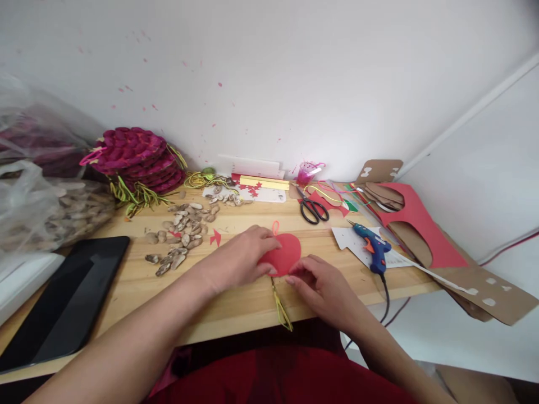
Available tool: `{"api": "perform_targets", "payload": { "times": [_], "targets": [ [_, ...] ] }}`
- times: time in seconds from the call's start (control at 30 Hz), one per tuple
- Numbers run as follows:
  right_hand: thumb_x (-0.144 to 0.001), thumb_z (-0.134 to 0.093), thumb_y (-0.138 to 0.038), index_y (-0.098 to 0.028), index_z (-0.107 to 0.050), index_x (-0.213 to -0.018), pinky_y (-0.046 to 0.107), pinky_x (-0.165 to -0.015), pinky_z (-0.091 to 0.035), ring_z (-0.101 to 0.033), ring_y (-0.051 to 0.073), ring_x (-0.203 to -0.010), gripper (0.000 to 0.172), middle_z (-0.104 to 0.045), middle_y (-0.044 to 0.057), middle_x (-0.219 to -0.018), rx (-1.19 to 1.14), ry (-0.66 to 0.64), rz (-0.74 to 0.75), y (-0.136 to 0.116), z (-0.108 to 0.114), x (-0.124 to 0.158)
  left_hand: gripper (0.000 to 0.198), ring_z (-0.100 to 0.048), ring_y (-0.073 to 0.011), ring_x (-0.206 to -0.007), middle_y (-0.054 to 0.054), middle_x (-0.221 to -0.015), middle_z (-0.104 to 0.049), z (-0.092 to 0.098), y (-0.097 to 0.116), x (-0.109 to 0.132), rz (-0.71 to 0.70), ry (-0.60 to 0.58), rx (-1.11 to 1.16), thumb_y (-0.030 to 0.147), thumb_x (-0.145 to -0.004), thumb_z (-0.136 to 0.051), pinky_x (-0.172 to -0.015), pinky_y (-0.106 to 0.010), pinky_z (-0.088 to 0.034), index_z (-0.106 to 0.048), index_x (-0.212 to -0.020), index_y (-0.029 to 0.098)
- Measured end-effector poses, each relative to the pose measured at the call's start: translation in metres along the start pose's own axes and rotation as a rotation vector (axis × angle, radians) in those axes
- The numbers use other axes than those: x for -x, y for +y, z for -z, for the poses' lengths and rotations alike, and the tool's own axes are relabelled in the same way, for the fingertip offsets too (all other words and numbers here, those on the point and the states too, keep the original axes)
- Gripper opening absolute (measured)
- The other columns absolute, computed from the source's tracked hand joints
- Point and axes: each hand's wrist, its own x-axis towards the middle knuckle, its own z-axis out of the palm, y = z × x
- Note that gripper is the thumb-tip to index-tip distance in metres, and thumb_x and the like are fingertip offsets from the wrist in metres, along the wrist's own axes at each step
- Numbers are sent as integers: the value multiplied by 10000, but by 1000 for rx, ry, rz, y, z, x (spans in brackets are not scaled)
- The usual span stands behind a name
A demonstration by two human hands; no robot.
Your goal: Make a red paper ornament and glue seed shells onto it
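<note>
A round red paper disc [285,253] lies at the table's front, with a small orange-red loop [275,227] at its top and a yellow-green cord tassel [281,308] hanging from its bottom toward the table edge. My left hand [249,255] grips the disc's left side, thumb at the lower edge and fingers over its face. The fingers of my right hand [322,286] are curled and pinch at its lower right edge. The underside of the disc is hidden. Scraps of red paper [215,237] lie left of my left hand.
Peanut shells [185,224], a stack of magenta braided pieces [137,157] and a black tablet [67,297] are on the left. Black-handled scissors [314,211] lie behind. A blue glue gun [373,247] with its cord rests right, beside cut cardboard [492,289] overhanging the table edge.
</note>
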Motion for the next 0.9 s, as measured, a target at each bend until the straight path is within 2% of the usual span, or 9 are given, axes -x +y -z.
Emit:
{"api": "perform_targets", "payload": {
  "times": [0.13,0.23,0.37,0.47,0.57,0.63,0.73,0.9],
  "targets": [
    [-962,-641,-305,-214,-693,-959,373,-862,-466,-628,226,-952,105,-693,65,-983,-38,76,83,3,-10,-5,410,-514,-337,-1328,-162,-1351,-608,-6,3,1,-3,-59,-83,225,-860,-744,-1119,-486,-456,-676,-1260,168],
    [-964,-622,-307,-213,-701,-954,345,-788,-473,-638,205,-862,123,-709,54,-926,-41,165,71,11,2,-4,459,-497,-334,-1352,-163,-1420,-573,-8,0,0,29,-46,-148,237,-893,-719,-1147,-498,-438,-647,-1343,180],
    [-944,-615,-414,-216,-678,-847,336,-678,-435,-614,195,-711,229,-704,40,-811,132,429,-155,40,42,9,464,-492,-342,-1364,-161,-1451,-565,-14,-4,0,52,-25,-221,325,-942,-670,-1150,-522,-441,-634,-1385,192],
    [-900,-631,-541,-224,-641,-852,343,-645,-408,-611,214,-691,321,-716,56,-844,312,587,-439,68,76,23,503,-487,-352,-1372,-159,-1471,-560,-18,-5,1,81,-19,-264,376,-937,-678,-1151,-536,-443,-627,-1404,195],
    [-841,-635,-672,-226,-588,-852,341,-626,-394,-655,264,-774,448,-726,87,-875,387,563,-723,90,96,33,525,-489,-354,-1372,-154,-1477,-563,-20,-5,2,99,-25,-301,394,-929,-689,-1155,-533,-440,-627,-1410,193],
    [-818,-616,-734,-228,-582,-870,346,-629,-403,-669,276,-790,510,-731,90,-863,353,488,-820,100,100,34,525,-495,-351,-1368,-151,-1478,-566,-19,-4,2,103,-32,-316,402,-934,-682,-1155,-526,-440,-626,-1413,194],
    [-786,-625,-755,-226,-594,-855,354,-643,-403,-673,291,-802,535,-729,97,-827,316,433,-849,110,97,29,527,-501,-346,-1366,-145,-1477,-572,-18,-3,1,108,-43,-325,411,-937,-676,-1153,-517,-442,-624,-1417,201],
    [-653,-775,-627,-232,-605,-713,334,-603,-363,-650,281,-750,434,-693,68,-707,188,498,-859,118,97,24,541,-513,-345,-1354,-144,-1476,-578,-17,-3,0,118,-45,-326,443,-941,-665,-1144,-517,-449,-622,-1420,195]
  ]
}}
